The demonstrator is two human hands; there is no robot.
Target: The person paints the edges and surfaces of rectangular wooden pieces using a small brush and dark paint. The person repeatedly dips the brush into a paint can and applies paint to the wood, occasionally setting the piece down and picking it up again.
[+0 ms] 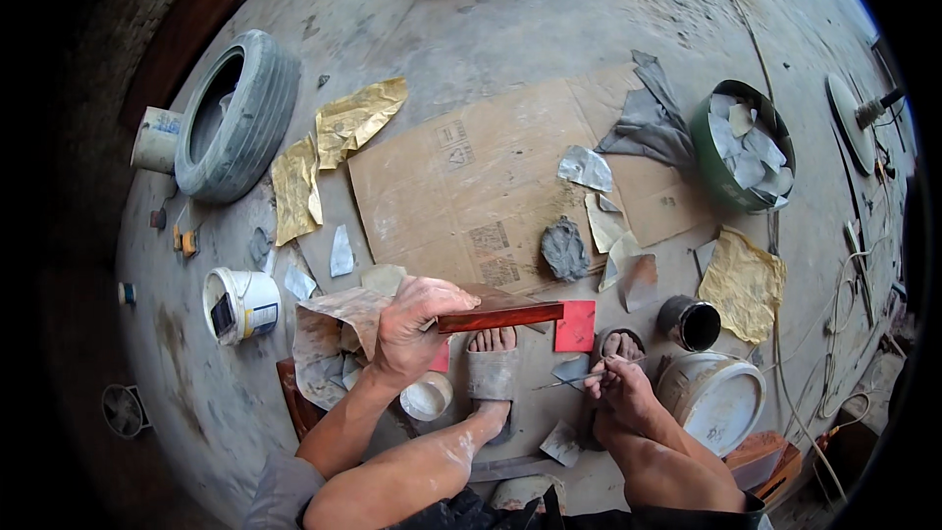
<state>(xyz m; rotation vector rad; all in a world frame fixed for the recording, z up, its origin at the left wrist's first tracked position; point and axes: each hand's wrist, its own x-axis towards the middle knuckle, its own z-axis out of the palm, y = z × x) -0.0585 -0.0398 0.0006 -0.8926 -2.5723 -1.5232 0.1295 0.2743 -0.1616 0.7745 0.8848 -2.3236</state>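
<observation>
My left hand [417,326] grips one end of a reddish-brown wooden board [502,317], held edge-on above my sandalled foot. My right hand [626,385], resting by my right knee, pinches a thin slender tool [579,379] whose tip points left; its exact kind is too small to tell. Behind the board's right end lies a red square sheet [576,326]. Below my left wrist stands a small cup of pale paste [426,397]. A grey-blue scrap [570,369] lies close to the tool.
Flattened cardboard [442,201] covers the floor ahead, with a crumpled grey rag [565,247] on it. To the left are a tyre [240,118] and a white bucket [242,305]. On the right stand a green tub of scraps [744,145], a dark can [689,323] and a lidded white bucket [712,400].
</observation>
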